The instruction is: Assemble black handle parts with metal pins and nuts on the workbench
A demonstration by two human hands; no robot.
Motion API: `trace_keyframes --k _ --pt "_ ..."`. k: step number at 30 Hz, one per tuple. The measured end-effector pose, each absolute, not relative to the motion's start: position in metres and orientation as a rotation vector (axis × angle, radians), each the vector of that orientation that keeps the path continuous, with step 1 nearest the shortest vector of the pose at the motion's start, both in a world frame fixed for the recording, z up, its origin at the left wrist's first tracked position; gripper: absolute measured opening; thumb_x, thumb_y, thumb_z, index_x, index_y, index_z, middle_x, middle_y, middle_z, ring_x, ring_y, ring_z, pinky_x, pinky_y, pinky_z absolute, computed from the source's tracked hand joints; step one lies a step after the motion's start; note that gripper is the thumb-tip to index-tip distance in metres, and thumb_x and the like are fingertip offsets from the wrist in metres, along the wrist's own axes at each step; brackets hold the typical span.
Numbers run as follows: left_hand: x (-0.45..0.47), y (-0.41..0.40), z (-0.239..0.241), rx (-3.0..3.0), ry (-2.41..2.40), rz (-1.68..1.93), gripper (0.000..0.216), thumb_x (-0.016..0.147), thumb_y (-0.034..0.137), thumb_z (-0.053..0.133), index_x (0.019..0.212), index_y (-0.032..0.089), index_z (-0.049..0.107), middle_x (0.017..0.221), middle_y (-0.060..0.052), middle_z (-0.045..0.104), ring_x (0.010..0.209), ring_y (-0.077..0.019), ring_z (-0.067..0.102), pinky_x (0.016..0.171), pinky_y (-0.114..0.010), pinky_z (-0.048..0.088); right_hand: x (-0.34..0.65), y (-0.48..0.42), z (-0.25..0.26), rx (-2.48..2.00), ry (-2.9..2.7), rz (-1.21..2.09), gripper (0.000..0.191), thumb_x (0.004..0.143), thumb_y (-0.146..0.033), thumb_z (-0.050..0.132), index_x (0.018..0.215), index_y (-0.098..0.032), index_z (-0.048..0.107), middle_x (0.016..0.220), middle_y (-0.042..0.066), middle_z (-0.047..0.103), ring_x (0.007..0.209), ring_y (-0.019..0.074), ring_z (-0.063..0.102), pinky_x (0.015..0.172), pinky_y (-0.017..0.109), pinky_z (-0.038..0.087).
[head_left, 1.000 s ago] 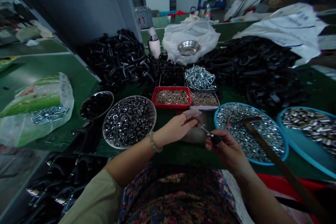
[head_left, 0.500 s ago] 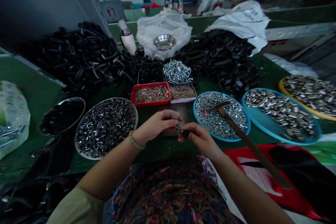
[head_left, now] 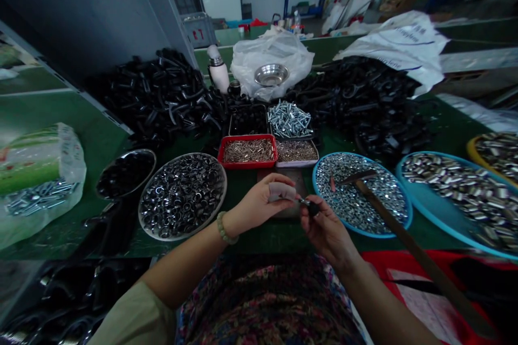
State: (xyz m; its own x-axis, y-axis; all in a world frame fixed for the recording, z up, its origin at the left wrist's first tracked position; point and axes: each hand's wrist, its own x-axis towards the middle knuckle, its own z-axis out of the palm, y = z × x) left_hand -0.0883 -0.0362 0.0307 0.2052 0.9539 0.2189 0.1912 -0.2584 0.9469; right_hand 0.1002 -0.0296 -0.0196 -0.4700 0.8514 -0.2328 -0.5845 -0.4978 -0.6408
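Observation:
In front of me, my left hand [head_left: 261,202] is closed, its thumb and fingertips pinched at the thin end of a metal bolt [head_left: 302,201]. A pale wrap [head_left: 282,192] covers its finger. My right hand [head_left: 328,233] is closed around a small black knob-like part [head_left: 313,208], from which the bolt sticks out toward my left fingers. Both hands are above a flat metal plate [head_left: 292,177], which they partly hide. Just beyond it stand a red tray [head_left: 247,165] of small pins and a white tray [head_left: 297,163] of small metal pieces.
A hammer [head_left: 388,220] lies across the blue tray [head_left: 409,221] of small shiny parts. On the left is a round tray [head_left: 141,218] of metal rings. Silver bolts [head_left: 289,119] and heaps of black parts [head_left: 162,91] lie behind. A thermos [head_left: 219,74] stands at the back.
The camera view has shifted, so the table appears farther right. My hands stay close together, with the black part and bolt now more plainly visible between them.

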Motion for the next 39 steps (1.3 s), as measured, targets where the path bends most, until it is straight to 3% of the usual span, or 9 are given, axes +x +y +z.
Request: trace_keyframes --k 4,9,14,18,20,24,27,32,39 --pt "-0.092 -0.037 0.03 1.532 1.095 1.107 0.013 0.083 0.023 0.066 0.093 0.017 0.07 0.101 -0.006 0.067 0.094 -0.0153 0.064 0.089 -0.03 0.052 0.105 -0.033 -0.016 -0.641 -0.815 2.014 0.026 0.07 -0.034 0.082 0.092 -0.029 0.07 0.075 -0.003 0.071 0.062 0.0073 0.065 0.061 0.016 0.055" --pt "-0.098 -0.037 0.039 1.119 1.099 0.808 0.022 0.078 0.026 0.069 0.096 0.014 0.068 0.086 -0.004 0.069 0.071 -0.0121 0.064 0.072 -0.029 0.056 0.114 -0.036 -0.004 -0.74 -1.396 1.779 0.016 0.083 -0.03 0.07 0.097 -0.024 0.072 0.089 0.004 0.072 0.086 0.0135 0.068 0.082 0.025 0.055" --pt "-0.092 -0.042 0.044 1.174 1.042 0.999 0.019 0.074 0.024 0.073 0.089 0.015 0.067 0.094 -0.004 0.069 0.082 -0.0137 0.065 0.077 -0.029 0.056 0.102 -0.04 -0.008 -0.495 -0.691 2.215 0.027 0.071 -0.031 0.081 0.093 -0.027 0.067 0.074 -0.005 0.068 0.056 0.0037 0.061 0.056 0.012 0.052" --pt "-0.087 -0.045 0.041 1.358 1.081 1.074 0.014 0.076 0.021 0.071 0.089 0.017 0.069 0.095 -0.003 0.07 0.091 -0.015 0.065 0.089 -0.03 0.053 0.099 -0.041 -0.017 -0.446 -0.463 2.324 0.036 0.067 -0.026 0.084 0.098 -0.027 0.066 0.073 -0.007 0.066 0.053 0.0007 0.059 0.054 0.007 0.049" --pt "-0.089 -0.046 0.041 1.321 1.082 1.028 0.014 0.076 0.022 0.071 0.089 0.017 0.068 0.094 -0.003 0.07 0.088 -0.0146 0.066 0.085 -0.029 0.055 0.104 -0.039 -0.017 -0.473 -0.597 2.272 0.032 0.07 -0.029 0.082 0.098 -0.028 0.066 0.074 -0.006 0.067 0.055 0.0021 0.06 0.055 0.009 0.051" --pt "-0.096 -0.043 0.043 1.16 1.086 0.844 0.016 0.079 0.026 0.067 0.091 0.015 0.066 0.081 -0.001 0.068 0.069 -0.0115 0.065 0.069 -0.025 0.057 0.12 -0.032 -0.002 -0.617 -1.379 1.86 0.015 0.086 -0.03 0.066 0.101 -0.026 0.069 0.092 0.002 0.072 0.085 0.0122 0.068 0.08 0.026 0.055" --pt "-0.098 -0.041 0.046 1.206 1.1 0.853 0.015 0.081 0.026 0.065 0.092 0.015 0.066 0.083 -0.002 0.069 0.073 -0.0116 0.065 0.072 -0.026 0.057 0.123 -0.03 0.006 -0.674 -1.733 1.627 0.019 0.089 -0.028 0.061 0.106 -0.025 0.069 0.105 0.005 0.071 0.105 0.0172 0.064 0.097 0.035 0.048" --pt "-0.095 -0.044 0.043 1.518 1.14 1.027 0.017 0.083 0.018 0.062 0.099 0.018 0.067 0.101 -0.004 0.07 0.094 -0.0146 0.065 0.09 -0.029 0.053 0.108 -0.032 -0.005 -0.548 -0.979 2.098 0.022 0.08 -0.034 0.073 0.098 -0.025 0.063 0.08 -0.002 0.07 0.065 0.0078 0.068 0.062 0.017 0.055" --pt "-0.094 -0.048 0.04 1.527 1.136 0.98 0.016 0.081 0.023 0.066 0.096 0.02 0.069 0.097 -0.002 0.071 0.091 -0.014 0.066 0.086 -0.027 0.054 0.106 -0.037 -0.015 -0.479 -0.667 2.28 0.035 0.071 -0.032 0.081 0.098 -0.023 0.061 0.075 -0.005 0.068 0.056 0.0025 0.063 0.058 0.01 0.052"
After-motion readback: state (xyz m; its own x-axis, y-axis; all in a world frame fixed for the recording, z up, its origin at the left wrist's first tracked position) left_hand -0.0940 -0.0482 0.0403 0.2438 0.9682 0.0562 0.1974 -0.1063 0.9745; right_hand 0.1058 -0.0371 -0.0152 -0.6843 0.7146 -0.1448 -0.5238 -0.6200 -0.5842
